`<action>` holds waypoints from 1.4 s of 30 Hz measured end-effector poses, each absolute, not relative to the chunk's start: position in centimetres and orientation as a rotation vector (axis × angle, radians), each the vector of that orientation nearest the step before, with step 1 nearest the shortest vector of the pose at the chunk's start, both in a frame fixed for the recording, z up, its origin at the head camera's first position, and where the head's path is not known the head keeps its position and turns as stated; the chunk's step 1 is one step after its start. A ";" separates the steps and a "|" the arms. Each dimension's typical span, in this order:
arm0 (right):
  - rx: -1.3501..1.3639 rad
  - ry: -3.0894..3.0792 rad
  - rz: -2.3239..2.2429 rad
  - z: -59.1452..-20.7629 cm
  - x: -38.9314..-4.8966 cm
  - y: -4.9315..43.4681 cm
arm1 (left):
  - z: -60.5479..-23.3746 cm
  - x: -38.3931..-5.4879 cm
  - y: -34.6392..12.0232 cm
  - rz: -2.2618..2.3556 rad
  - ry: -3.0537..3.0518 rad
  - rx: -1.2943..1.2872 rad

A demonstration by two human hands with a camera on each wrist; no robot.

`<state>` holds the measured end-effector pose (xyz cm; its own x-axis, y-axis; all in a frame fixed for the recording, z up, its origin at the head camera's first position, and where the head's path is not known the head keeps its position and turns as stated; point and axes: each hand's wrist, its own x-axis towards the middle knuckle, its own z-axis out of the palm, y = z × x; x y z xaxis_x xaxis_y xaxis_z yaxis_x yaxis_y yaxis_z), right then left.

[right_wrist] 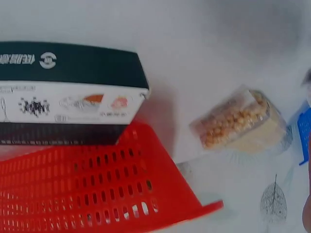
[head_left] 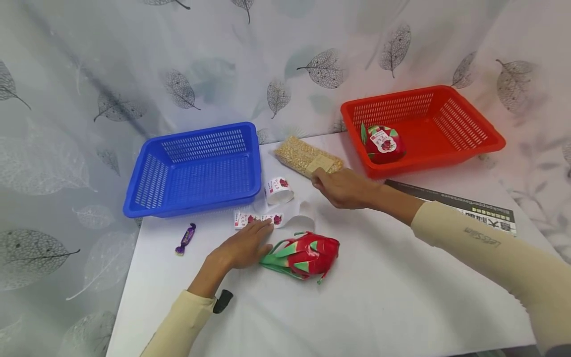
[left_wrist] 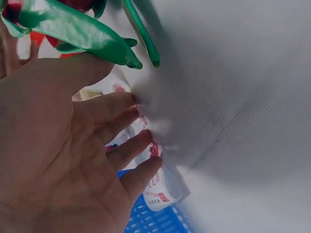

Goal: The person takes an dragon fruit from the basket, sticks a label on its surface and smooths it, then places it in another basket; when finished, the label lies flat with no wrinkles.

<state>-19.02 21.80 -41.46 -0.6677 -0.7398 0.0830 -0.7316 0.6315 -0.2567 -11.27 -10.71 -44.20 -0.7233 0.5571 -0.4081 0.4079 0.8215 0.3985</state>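
My left hand (head_left: 248, 244) rests on the table with fingers extended over the end of a printed sticker strip (head_left: 278, 219). Its thumb is by the green leaves of a red toy dragon fruit (head_left: 312, 254); in the left wrist view a leaf (left_wrist: 92, 41) lies above the thumb. The strip runs to a sticker roll (head_left: 279, 190). My right hand (head_left: 341, 188) has bent fingers just in front of a bag of corn kernels (head_left: 308, 156); whether it pinches anything is hidden. The right wrist view shows the bag (right_wrist: 238, 124) apart from the hand at the right edge.
A blue basket (head_left: 192, 204) stands back left, with a purple-wrapped candy (head_left: 185, 239) in front. A red basket (head_left: 428, 166) at back right holds another dragon fruit (head_left: 384, 145) bearing a sticker. A black pepper sauce box (head_left: 450, 201) lies beneath my right forearm.
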 end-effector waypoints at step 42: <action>-1.462 2.720 -0.457 -36.1 -15.8 19.6 | -39.2 -12.0 -7.3 0.908 3.120 1.191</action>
